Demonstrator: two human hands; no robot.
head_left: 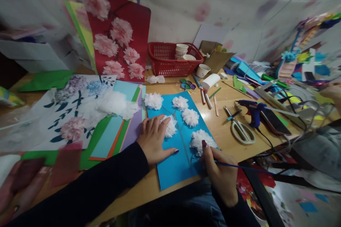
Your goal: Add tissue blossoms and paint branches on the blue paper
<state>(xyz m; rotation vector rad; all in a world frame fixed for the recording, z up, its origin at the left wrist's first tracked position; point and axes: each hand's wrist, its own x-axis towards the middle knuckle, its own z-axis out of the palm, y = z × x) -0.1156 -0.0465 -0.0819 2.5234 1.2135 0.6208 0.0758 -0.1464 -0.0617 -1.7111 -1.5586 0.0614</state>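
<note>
On the wooden counter (221,127), a smooth, rectangular blue sheet (173,170) is laid. The left hand (153,138) is rested on it, grip spread; in the right hand's (222,170) closed grip, beside a ruffled white flower (198,140), a slender blue rod (245,167) is held.

The table (222,131) has a pale wood top. A blue card (174,152) lies flat near the front edge. On the left, a stack of coloured paper (133,122) spreads out just beside it. At the back stands a red basket (174,68), with some small paint caps (187,84) in front and a white cup (204,71) to the right. Markers (206,96) lie between the caps and a flat wooden stick (216,105). Farther right, scissors (243,133) rest with blades slightly parted, near a blue glue gun (253,110) and a dark phone (275,122).
</note>
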